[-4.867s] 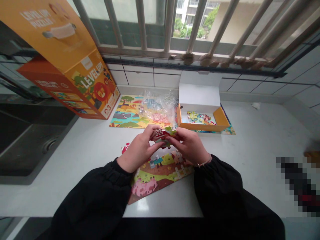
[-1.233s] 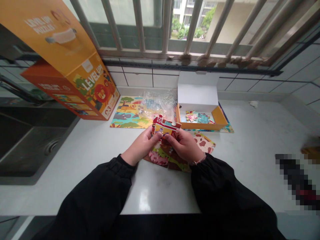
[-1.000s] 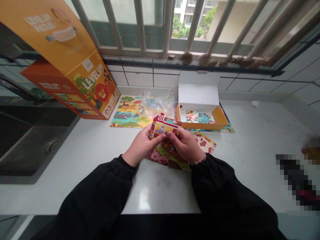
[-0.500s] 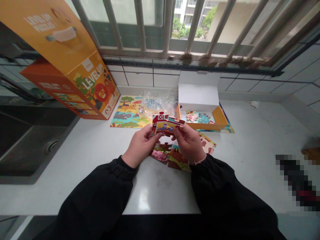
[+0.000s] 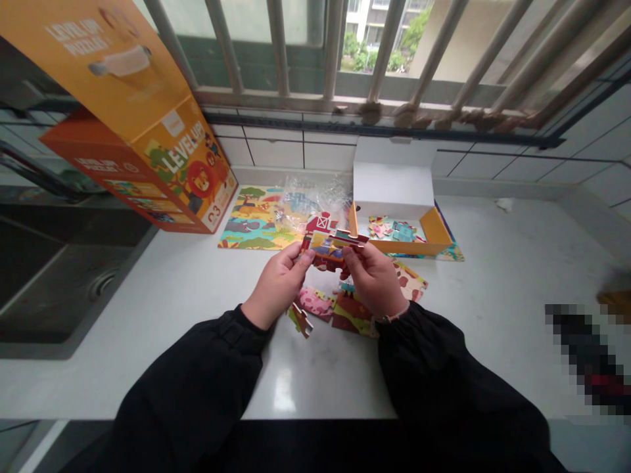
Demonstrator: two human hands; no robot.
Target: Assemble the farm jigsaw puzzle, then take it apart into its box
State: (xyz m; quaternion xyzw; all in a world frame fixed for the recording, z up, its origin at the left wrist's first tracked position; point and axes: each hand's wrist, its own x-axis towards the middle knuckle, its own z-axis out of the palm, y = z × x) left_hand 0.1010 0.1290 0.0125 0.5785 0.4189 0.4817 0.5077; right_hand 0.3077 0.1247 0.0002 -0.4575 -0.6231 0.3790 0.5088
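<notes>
Both my hands are raised over the white counter (image 5: 197, 295), pinching a small stack of jigsaw pieces (image 5: 329, 243) with a red barn printed on them. My left hand (image 5: 277, 284) grips the stack's left edge with closed fingers. My right hand (image 5: 375, 277) grips its right edge the same way. Under my hands, loose puzzle pieces (image 5: 340, 307) lie scattered on the counter, pink, green and brown, and one small piece (image 5: 302, 320) lies apart to the left. A cow-spotted piece (image 5: 410, 281) lies to the right.
An open orange box (image 5: 434, 230) with several pieces inside stands behind my hands. A finished animal puzzle (image 5: 251, 220) under crinkled clear plastic (image 5: 320, 197) lies at the back. A large orange "LEVEL UP" box (image 5: 142, 125) leans at left above a dark sink (image 5: 54, 282). Window bars run behind.
The joined farm puzzle that lay under my hands has come apart into loose pieces. My hands have lifted the barn pieces slightly higher, and one small piece has dropped to the left.
</notes>
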